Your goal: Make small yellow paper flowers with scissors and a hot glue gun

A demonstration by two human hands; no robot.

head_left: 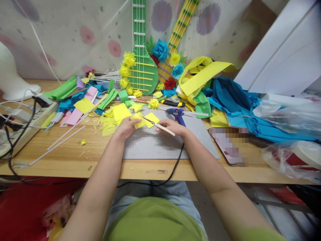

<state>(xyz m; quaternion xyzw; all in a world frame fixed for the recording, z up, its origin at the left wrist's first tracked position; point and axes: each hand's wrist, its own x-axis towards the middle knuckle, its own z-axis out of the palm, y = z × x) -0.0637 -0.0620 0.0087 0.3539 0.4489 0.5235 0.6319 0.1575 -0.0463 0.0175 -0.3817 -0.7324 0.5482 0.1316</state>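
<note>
My left hand (127,128) pinches a small piece of yellow crepe paper (139,123) between thumb and fingers above the grey cutting mat (160,147). My right hand (172,128) is closed around white-handled scissors (164,129), whose metal blades point left over the paper. Another yellow square (152,117) shows just behind the blades; whether it lies on the mat or belongs to the held piece, I cannot tell. Beyond my right hand lies a blue glue gun (177,114). A pile of cut yellow paper squares (121,112) sits by my left hand.
Against the wall lean a green paper instrument (144,75) and a yellow one (173,43), both with paper flowers. Blue crepe paper (233,97) is heaped at right, near a phone (224,145). A power strip (27,127) stands left. The glue gun's black cord (178,164) hangs over the table edge.
</note>
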